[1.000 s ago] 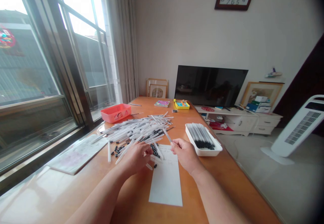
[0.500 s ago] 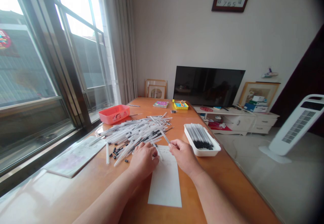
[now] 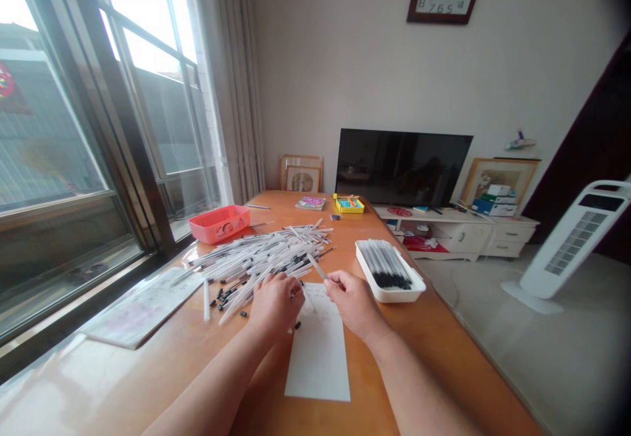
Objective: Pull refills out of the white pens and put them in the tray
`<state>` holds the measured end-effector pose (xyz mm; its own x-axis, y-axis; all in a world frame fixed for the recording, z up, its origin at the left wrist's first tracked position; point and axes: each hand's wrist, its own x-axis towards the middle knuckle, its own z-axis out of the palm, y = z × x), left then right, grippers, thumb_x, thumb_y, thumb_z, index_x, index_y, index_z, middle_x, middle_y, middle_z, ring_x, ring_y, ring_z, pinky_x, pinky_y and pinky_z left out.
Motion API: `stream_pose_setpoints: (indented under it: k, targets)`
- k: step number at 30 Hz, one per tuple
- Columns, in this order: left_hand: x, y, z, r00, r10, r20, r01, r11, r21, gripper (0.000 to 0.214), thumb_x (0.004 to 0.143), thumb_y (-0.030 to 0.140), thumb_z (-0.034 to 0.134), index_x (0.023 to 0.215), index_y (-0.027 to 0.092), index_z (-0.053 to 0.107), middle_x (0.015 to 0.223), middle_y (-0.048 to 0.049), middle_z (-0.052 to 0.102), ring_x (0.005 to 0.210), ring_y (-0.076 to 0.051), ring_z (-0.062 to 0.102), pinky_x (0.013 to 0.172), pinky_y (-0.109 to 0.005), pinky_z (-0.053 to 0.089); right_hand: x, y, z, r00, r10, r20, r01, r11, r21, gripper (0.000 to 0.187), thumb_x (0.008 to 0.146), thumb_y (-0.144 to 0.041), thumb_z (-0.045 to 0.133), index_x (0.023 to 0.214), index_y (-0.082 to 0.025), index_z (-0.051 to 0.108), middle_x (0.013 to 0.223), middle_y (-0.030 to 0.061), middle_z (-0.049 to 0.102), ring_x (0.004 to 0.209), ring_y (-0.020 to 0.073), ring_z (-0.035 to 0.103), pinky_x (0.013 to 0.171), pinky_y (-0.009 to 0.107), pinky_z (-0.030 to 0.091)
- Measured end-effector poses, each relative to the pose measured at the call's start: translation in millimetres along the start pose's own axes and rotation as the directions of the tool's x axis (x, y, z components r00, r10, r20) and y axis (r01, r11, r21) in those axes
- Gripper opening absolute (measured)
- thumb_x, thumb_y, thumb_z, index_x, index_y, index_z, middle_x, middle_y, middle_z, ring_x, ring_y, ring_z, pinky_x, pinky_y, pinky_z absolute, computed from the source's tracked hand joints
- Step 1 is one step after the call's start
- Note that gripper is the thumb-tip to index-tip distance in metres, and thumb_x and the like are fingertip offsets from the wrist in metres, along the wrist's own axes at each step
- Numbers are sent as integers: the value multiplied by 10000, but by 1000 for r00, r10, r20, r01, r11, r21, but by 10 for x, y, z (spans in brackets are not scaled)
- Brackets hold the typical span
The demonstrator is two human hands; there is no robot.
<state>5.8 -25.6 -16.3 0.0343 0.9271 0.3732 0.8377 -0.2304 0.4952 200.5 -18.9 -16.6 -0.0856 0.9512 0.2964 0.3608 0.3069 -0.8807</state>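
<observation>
My right hand [image 3: 353, 301] pinches a clear pen barrel [image 3: 317, 266] that points up and to the left, over the top of a white sheet of paper [image 3: 318, 363]. My left hand [image 3: 277, 301] is closed, fingers curled, at the near edge of a heap of pen parts [image 3: 266, 250]. What it holds is hidden; a see-through piece [image 3: 309, 299] shows beside its fingertips. Just below those fingers is a small black plug [image 3: 298, 325]. The heap mixes clear barrels, thin dark refills and small black pieces.
Right of my right hand stands a white tray [image 3: 419, 291] of black-ended pens [image 3: 389, 265]. A red bin [image 3: 219, 224] sits behind the heap, a booklet [image 3: 140, 311] to the left. Farther back are a yellow box [image 3: 350, 210] and a small book [image 3: 310, 203].
The black plug now shows below my left fingers, where it was not visible before. My left hand has lifted slightly. My right hand keeps its pinch on the barrel; the whole view has shifted slightly.
</observation>
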Motion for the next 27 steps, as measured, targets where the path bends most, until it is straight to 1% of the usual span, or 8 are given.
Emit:
stream_pose_setpoints:
  k: [2,4,5,8,13,16,19,27]
  targets:
    - [36,-70,-82,995,-92,45,101,947,-305,181,832,338,589,760,209,694,773,-55,663,809,-231,573,755,-328,379,-14,-17,-1,1000,-10,26,11,1000,-9,272,882,-423,566,927,-206,724,742,28,712,681,188,631,626,277,456]
    - [59,-145,-175,976,-173,129,216,786,-580,244,849,418,595,845,198,700,796,-48,680,770,-205,581,722,-303,394,-36,-42,3,998,-30,60,31,999,-15,260,886,-403,565,933,-211,734,746,23,713,664,179,616,617,271,446]
    - [64,-181,-219,967,-196,162,254,711,-655,264,845,441,609,866,194,700,818,-49,690,770,-196,581,714,-294,393,-50,-56,7,996,-44,74,45,999,-16,254,891,-392,562,939,-215,738,758,22,716,663,176,611,614,267,442]
    - [59,-257,-307,943,-243,227,328,569,-754,276,817,466,658,855,196,697,831,-45,702,742,-172,568,674,-275,380,-88,-91,25,990,-82,112,85,996,-24,243,901,-358,551,954,-226,747,771,16,721,658,169,601,602,258,427]
    - [50,-272,-320,932,-231,278,352,407,-843,223,795,427,705,843,210,709,829,-30,691,731,-156,567,665,-264,392,-115,-94,52,981,-120,154,131,990,-61,223,896,-314,557,967,-231,750,765,8,720,655,163,599,595,248,410]
    - [55,-262,-313,928,-238,288,360,364,-859,212,787,414,720,844,210,713,823,-29,688,710,-146,558,643,-253,384,-116,-81,52,977,-126,173,142,987,-81,212,891,-306,563,964,-226,745,764,7,719,656,159,601,590,241,401]
    - [56,-268,-311,929,-243,280,354,356,-865,212,780,405,733,848,206,720,823,-34,688,713,-141,556,645,-246,387,-116,-79,43,974,-131,185,150,984,-96,213,897,-304,555,966,-221,738,759,8,717,656,155,603,590,237,397]
    - [48,-272,-293,941,-214,261,331,427,-842,210,804,424,708,815,215,714,815,-36,676,725,-152,544,673,-255,395,-123,-84,42,977,-121,173,143,982,-121,195,891,-300,564,957,-226,732,745,6,705,659,152,598,588,235,388]
